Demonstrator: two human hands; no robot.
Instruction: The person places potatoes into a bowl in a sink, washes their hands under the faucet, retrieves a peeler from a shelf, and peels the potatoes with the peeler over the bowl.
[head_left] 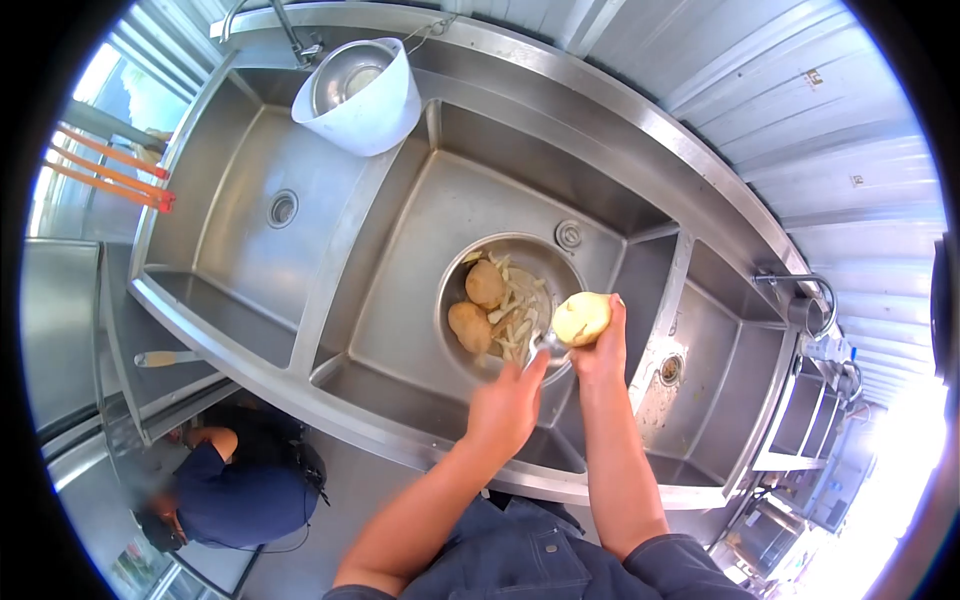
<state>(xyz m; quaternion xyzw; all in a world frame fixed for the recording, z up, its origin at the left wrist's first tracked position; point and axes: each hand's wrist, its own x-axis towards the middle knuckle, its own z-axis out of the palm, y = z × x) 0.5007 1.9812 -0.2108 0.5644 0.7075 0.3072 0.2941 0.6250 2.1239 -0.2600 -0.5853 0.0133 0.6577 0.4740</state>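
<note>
Potato (582, 319) in right hand (602, 354), peeler (540, 345) alongside, wall mark (813, 77) (illegibly small)

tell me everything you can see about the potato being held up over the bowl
The potato is rounded and pale yellow; its visible side looks peeled. The right hand grips it from below and from its right side, over the right part of the metal bowl. A peeler in the left hand is at its lower left end, but blur hides whether the blade touches. Its underside is hidden.
</note>
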